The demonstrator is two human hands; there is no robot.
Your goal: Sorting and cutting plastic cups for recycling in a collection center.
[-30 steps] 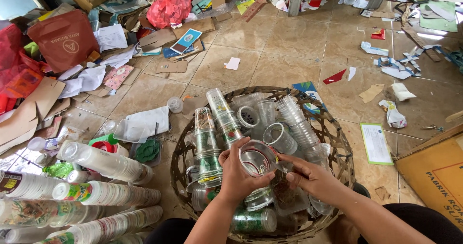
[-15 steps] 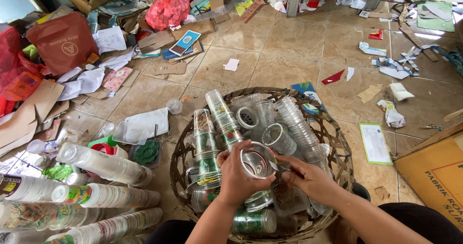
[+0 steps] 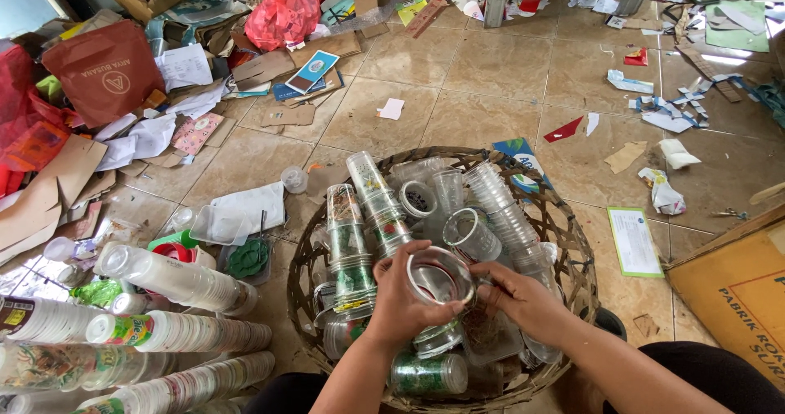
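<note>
Over the middle of a round woven basket (image 3: 572, 242), the person's two hands meet on one clear plastic cup (image 3: 440, 276). The left hand (image 3: 401, 299) has its grip closed around the cup's side, thumb across the near wall, so the open mouth tilts up toward the camera. The right hand (image 3: 523, 299) comes in from the other side — its fingertips (image 3: 484, 290) pinch narrowly at the cup's rim, though whether they hold the rim itself or something stuck to it is too small to tell.

Just beyond the left grip stand two nested stacks of printed cups (image 3: 353, 242), leaning against each other, and beyond the right grip lies a longer stack of clear ribbed cups (image 3: 503, 209). Below both grips, toward the person's knees, loose clear cups fill the basket's bottom; one with a green label (image 3: 427, 373) lies on its side.

Well to the left of the left grip, outside the basket, long stacks of cups (image 3: 163, 276) lie on the tiled floor (image 3: 491, 78) — several rows, one behind another. Farther out that way sit a brown paper bag (image 3: 106, 70) and scattered paper and cardboard scraps. To the right of the right grip, apart from the basket, is the corner of a cardboard box (image 3: 736, 291).
</note>
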